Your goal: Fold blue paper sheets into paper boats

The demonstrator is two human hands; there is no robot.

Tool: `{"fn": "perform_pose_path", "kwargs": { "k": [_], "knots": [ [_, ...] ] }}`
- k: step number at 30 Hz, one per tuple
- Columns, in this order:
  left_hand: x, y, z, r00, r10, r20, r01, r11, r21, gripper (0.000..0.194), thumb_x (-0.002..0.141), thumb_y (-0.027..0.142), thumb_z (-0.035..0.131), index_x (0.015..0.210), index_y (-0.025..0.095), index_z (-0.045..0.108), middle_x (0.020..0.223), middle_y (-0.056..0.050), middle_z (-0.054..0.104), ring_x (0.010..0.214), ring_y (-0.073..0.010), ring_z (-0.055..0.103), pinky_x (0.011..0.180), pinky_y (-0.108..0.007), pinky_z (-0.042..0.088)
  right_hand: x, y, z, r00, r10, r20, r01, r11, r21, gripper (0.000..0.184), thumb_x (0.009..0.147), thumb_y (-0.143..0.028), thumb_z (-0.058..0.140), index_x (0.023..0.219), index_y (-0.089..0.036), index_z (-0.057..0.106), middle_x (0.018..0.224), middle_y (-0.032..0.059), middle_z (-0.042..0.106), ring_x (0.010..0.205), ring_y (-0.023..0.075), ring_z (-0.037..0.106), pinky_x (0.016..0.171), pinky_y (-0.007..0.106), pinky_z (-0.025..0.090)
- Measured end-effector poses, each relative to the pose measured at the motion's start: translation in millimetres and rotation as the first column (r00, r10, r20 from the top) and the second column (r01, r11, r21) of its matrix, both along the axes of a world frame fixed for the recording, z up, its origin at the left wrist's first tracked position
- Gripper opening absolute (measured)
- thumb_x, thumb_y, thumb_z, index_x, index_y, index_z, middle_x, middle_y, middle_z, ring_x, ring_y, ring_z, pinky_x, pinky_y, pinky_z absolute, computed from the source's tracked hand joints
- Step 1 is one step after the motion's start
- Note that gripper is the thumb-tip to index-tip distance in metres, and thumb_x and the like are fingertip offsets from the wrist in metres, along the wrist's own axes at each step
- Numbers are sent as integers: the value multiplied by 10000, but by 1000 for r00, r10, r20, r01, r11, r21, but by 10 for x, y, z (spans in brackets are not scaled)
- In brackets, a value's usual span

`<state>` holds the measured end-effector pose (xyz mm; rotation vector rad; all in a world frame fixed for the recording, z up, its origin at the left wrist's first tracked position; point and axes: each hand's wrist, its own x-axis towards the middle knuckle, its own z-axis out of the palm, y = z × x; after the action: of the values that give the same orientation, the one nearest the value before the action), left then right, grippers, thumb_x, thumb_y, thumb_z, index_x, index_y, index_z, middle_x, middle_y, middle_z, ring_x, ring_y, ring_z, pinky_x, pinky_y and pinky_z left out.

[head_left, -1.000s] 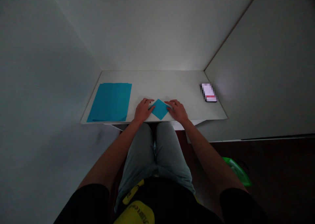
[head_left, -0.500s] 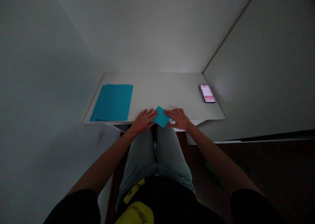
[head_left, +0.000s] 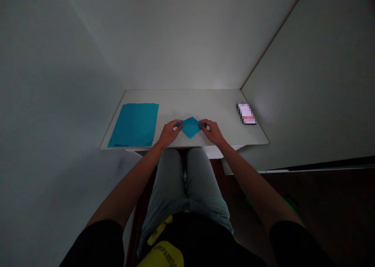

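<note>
We start at the left of the white surface (head_left: 187,101), where a stack of blue paper (head_left: 133,125) lies flat, its near edge close to the front rim. Just right of it, we see the left hand (head_left: 169,133), its grip closed in a pinch on the left corner of a small blue paper diamond (head_left: 190,128). The diamond sits between the hands near the front rim, its upper edge apparently folded. The right hand (head_left: 212,131) pinches the opposite corner the same way. Well apart, further right, lies a phone (head_left: 246,113), its screen blurred.
</note>
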<state>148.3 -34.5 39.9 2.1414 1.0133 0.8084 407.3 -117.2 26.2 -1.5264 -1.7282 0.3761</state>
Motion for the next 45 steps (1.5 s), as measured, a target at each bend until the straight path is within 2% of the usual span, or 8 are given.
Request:
{"fn": "perform_pose_path", "kwargs": {
  "k": [8, 14, 18, 23, 28, 34, 39, 45],
  "knots": [
    [-132, -296, -297, 926, -65, -372, 178, 944, 278, 437, 967, 119, 596, 1340, 261, 775, 1443, -76, 726, 1360, -309, 608, 1161, -534, 455, 18, -321, -237, 918, 137, 373, -116, 990, -78, 374, 1022, -235, 593, 1360, -245, 751, 1440, 98, 728, 1282, 315, 625, 1056, 499, 438],
    [-135, -547, -258, 925, -56, -375, 195, 918, 345, 617, 982, 534, 711, 1516, 231, 647, 1537, -145, 648, 1389, -359, 583, 1191, -534, 414, -42, -559, -199, 885, 169, 434, -157, 986, -64, 476, 1095, -406, 576, 1531, -227, 640, 1564, 119, 641, 1353, 326, 596, 1082, 499, 432],
    [-98, -632, -264, 907, -48, -418, 210, 912, 351, 691, 923, 629, 767, 1503, 266, 668, 1535, -170, 635, 1415, -416, 552, 1211, -617, 377, -26, -581, -194, 917, 222, 331, -218, 975, -52, 452, 1015, -489, 711, 1395, -245, 743, 1422, 129, 733, 1269, 335, 648, 1074, 511, 436],
    [-90, -627, -289, 944, -172, -283, 246, 936, 252, 281, 1044, 353, 651, 1283, 301, 789, 1401, -98, 723, 1392, -313, 605, 1248, -581, 382, 86, -513, -212, 985, 100, -140, -109, 993, -52, 336, 1023, -536, 663, 1082, -244, 819, 993, 73, 805, 940, 253, 721, 913, 427, 518],
    [-18, -311, -170, 988, -5, 155, 12, 999, -42, 298, 1049, 462, 622, 1036, 212, 783, 1018, -67, 765, 938, -219, 716, 894, -358, 586, 176, -278, -222, 900, -27, -434, -44, 987, -152, 397, 953, -581, 699, 1142, -241, 783, 901, 26, 747, 882, 223, 701, 852, 374, 543],
    [241, 177, -189, 927, 197, 319, -60, 918, -393, 393, 946, 597, 702, 908, 207, 668, 749, 9, 654, 706, -173, 624, 682, -281, 518, 127, 212, -269, 864, -18, -503, -72, 985, -158, 400, 887, -571, 754, 1118, -245, 778, 866, 3, 705, 808, 191, 647, 792, 341, 519],
    [578, 488, -305, 923, 180, 341, -56, 938, -343, 435, 1051, 601, 520, 908, 210, 647, 766, -5, 623, 717, -169, 593, 700, -283, 506, 54, 689, -322, 828, 42, -560, -123, 987, -107, 400, 879, -584, 745, 1096, -248, 750, 841, 1, 697, 772, 186, 635, 744, 333, 519],
    [932, 1012, -353, 918, 165, 361, -82, 969, -234, 431, 1061, 583, 539, 995, 191, 707, 796, -17, 654, 728, -164, 578, 671, -271, 473, 85, 1143, -411, 744, 62, -665, -108, 994, -28, 481, 862, -628, 765, 1159, -257, 692, 829, 8, 704, 792, 205, 666, 718, 345, 555]
  ]
}}
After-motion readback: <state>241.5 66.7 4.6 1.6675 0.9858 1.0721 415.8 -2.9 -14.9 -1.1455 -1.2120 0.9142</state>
